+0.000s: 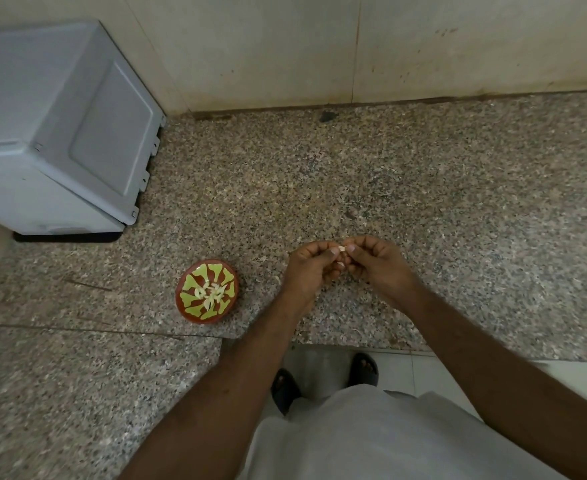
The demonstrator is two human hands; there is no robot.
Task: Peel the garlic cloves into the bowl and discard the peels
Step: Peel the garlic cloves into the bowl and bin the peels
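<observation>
- Inspecting the single head view, I find the work in mid-course: one garlic clove (342, 249) is held up above the bench (423, 185), right of the bowl (207, 295) and well apart from it.
- The left hand (311, 268) is curled round the clove from the left; the right hand (377, 266) pinches it from the right, thumb and forefinger tips meeting at the pale piece. Both hands are grasping the same clove.
- I cannot tell whether the pale bit showing between the fingertips is bare flesh or loose skin; it is too small. A second pale sliver shows just below it, between the hands.
- Done so far, by my reading: the bowl, red-brown with a yellow-green pattern, sits near the front edge of the bench on the left and holds a small heap of pale peeled cloves (210, 292).
- Left to do, by my reading: finish stripping this clove, drop it in the bowl, then clear the peels.
- Pale flecks that may be peel scraps (319, 336) lie on the bench near the hands and along the near edge; against the speckled stone I cannot count them. No bin for peels is in view.
- I see no stock of unpeeled cloves, so how many remain is unknown.
- A grey appliance (60, 126) stands at the far left against the wall.
</observation>
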